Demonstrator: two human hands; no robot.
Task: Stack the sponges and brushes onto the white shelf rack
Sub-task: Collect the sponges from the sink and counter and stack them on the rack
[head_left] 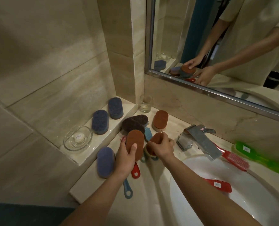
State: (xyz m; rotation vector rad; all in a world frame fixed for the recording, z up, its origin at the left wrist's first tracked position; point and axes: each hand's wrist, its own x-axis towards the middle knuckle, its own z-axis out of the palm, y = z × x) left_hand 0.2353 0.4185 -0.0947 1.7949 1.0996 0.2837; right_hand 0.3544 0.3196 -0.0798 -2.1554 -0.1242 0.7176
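Observation:
My left hand grips an oval brown sponge above the counter. Beside it, my right hand holds another brown sponge, tilted on its edge. Two dark blue sponges lie on the raised pale ledge at the left wall. On the counter lie two dark brown sponges, a third brown sponge and a purple-blue sponge. Brush handles, one red and one teal, stick out under my hands.
A glass soap dish sits on the ledge and a drinking glass in the corner. The chrome tap overhangs the white basin, where a red brush lies. A red-bristled brush and a green brush lie at the right. A mirror hangs above.

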